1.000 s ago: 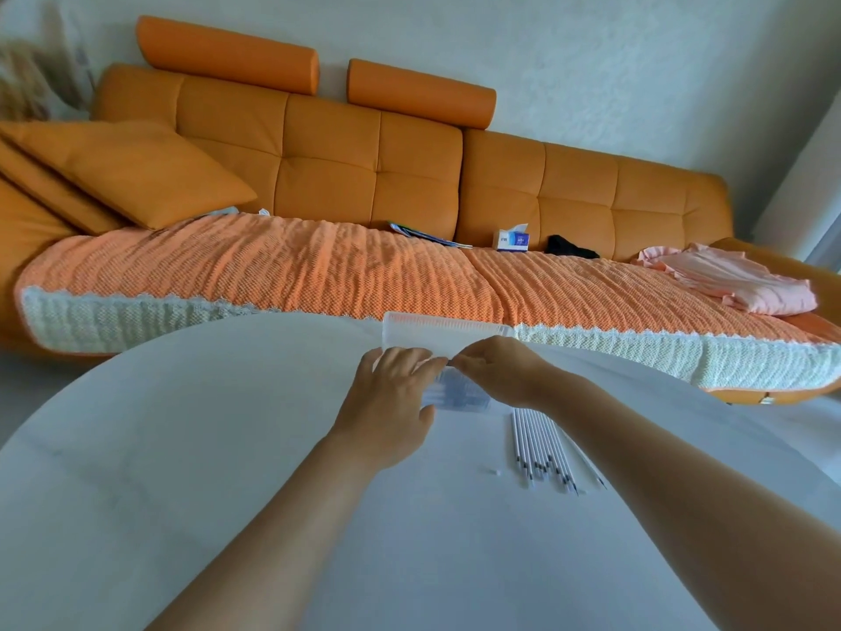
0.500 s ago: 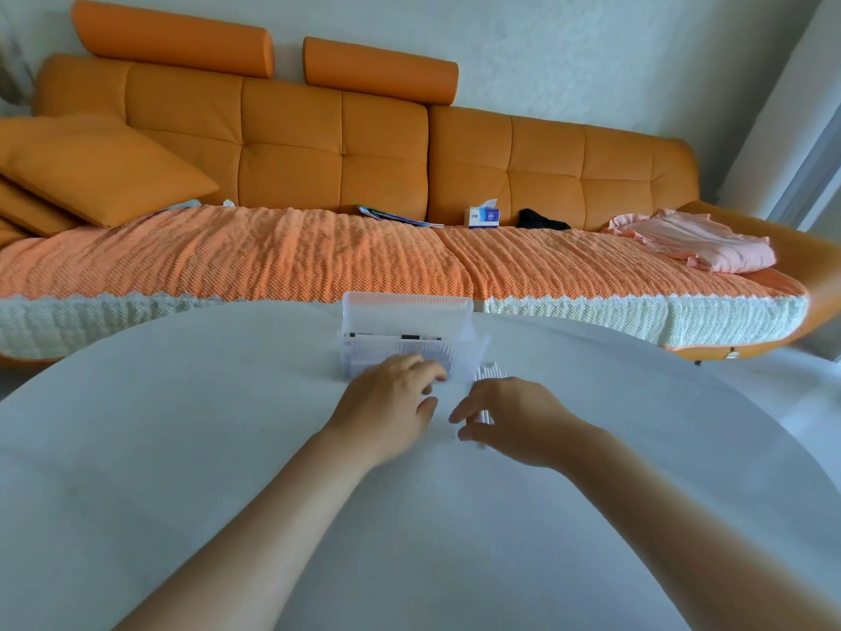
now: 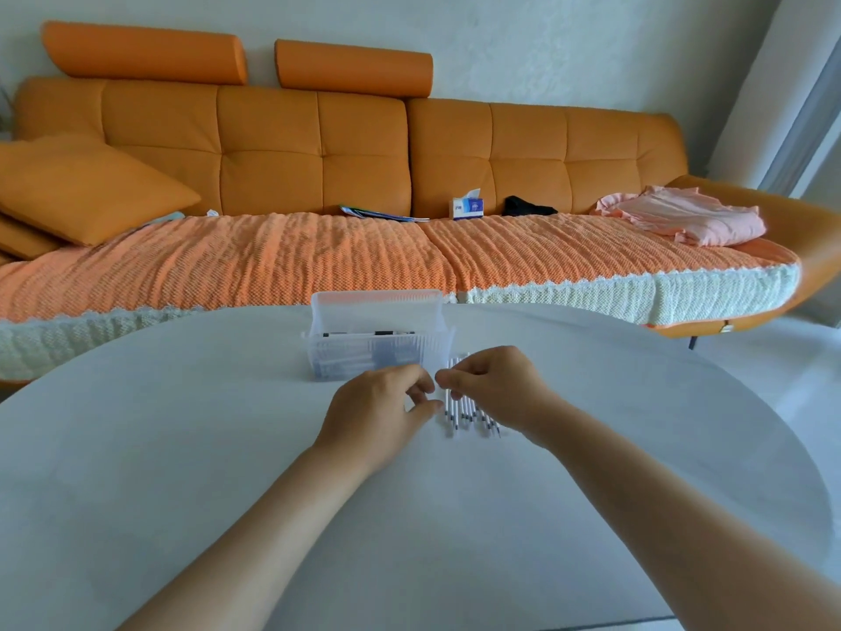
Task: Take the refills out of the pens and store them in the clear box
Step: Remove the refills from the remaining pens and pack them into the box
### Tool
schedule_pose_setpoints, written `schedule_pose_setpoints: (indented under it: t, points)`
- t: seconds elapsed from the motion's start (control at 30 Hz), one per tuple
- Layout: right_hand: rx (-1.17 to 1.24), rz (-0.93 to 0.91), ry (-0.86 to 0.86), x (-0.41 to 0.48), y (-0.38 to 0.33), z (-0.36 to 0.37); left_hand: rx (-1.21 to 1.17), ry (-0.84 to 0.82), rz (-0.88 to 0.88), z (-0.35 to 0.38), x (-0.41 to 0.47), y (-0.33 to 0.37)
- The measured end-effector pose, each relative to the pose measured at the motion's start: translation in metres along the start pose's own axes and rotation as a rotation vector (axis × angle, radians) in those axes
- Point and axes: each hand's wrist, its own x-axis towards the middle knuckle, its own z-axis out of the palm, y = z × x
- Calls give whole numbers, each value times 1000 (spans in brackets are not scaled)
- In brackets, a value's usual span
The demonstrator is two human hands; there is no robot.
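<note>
The clear box (image 3: 328, 352) stands near the far edge of the white table (image 3: 182, 448), its lid tipped up behind it; dark pen parts lie inside. Just right of the box, several white refills (image 3: 464, 409) lie side by side, dark tips pointing toward me. My right hand (image 3: 496, 389) rests over their far ends, fingertips pinched down on the bundle. My left hand (image 3: 377, 416) sits in front of the box, thumb and fingers slightly apart beside the leftmost refill, with nothing seen in it.
An orange sofa (image 3: 318, 152) with a knitted orange cover runs behind the table. On it lie a cushion (image 3: 86, 189), a tissue box (image 3: 466, 207), a magazine (image 3: 382, 214) and pink cloth (image 3: 682, 216). Bare table surface stretches toward me.
Both hands have come off the box and moved toward me and to the right. The right hand now covers the refills, and the left hand has closed in beside them.
</note>
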Motion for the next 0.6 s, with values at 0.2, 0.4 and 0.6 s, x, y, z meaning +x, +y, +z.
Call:
schedule_pose_setpoints:
  t: [0.2,0.4,0.6]
  points:
    - [114,45,-37,-11,15,-21,-29,78,42,11,10,29]
    - [89,50,-85,-16,30,-58,-122,-22,56,25,30,53]
    - [-101,49,11,-9,64,-84,-92,-283,143,52,58,66]
